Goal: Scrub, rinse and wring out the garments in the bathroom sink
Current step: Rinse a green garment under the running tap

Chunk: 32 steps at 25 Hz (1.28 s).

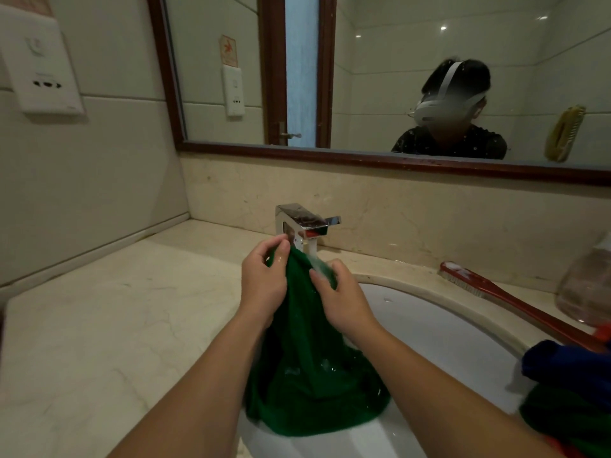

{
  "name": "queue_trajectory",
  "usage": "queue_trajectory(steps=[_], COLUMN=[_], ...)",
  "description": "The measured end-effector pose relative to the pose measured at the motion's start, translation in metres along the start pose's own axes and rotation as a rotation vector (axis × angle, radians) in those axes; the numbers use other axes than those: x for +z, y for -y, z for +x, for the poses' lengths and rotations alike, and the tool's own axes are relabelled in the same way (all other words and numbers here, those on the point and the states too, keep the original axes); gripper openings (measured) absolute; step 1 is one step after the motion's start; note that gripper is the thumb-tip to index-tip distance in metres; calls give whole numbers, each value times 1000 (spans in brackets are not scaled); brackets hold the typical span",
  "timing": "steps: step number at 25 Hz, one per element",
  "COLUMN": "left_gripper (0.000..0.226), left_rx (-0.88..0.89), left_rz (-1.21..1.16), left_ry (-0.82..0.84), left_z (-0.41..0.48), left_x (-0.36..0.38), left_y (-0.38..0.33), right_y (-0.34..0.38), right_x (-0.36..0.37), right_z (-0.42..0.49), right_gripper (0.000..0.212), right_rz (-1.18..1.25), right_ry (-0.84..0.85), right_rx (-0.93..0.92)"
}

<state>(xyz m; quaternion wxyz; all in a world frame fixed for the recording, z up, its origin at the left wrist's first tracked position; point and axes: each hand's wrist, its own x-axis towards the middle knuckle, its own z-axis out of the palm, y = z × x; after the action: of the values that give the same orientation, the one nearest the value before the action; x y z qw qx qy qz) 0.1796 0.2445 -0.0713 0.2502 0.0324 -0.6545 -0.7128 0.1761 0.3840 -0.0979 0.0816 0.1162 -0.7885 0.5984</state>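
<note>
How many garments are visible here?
3: green garment gripped by left hand and right hand over the sink; blue garment on the sink's right rim; second green garment beneath it. More may be hidden.

The light is dim and greenish, lamps (443,28) glint in the mirror (380,81), and the bowed edges blur at right.

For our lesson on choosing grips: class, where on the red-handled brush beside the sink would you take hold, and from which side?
Judging by its pose, grip the red-handled brush mid-handle, from above with the right hand, now gripping the green garment: it lies flat on the counter, bristle head towards the tap, near end crowded by the blue garment.
</note>
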Motion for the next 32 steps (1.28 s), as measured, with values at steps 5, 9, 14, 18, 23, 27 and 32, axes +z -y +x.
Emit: queue_trajectory(steps=[5,9,14,18,23,27,32], left_gripper=[30,21,16,17,27,22,19], left_rx=[-245,-286,-223,-140,-108,-154,-234], left_rz=[36,-158,-203,-58,225,68,-125], left_ry=[236,88,21,31,192,215,278], left_z=[-8,3,6,8,-2,-3,-9], left_x=[4,2,5,2,14,18,21], left_y=[0,-2,3,4,11,12,7], right_y=[14,9,1,3,15,9,11], right_x=[2,-9,-18,-11,-9,-22,-17], right_z=[8,5,1,2,10,9,-3], right_gripper=[9,15,25,15,12,16,21], right_rz=[45,-31,-21,81,241,177,217], right_ry=[-55,48,107,-1,-157,-210,47], right_rx=[-106,-4,71,57,52,149,157])
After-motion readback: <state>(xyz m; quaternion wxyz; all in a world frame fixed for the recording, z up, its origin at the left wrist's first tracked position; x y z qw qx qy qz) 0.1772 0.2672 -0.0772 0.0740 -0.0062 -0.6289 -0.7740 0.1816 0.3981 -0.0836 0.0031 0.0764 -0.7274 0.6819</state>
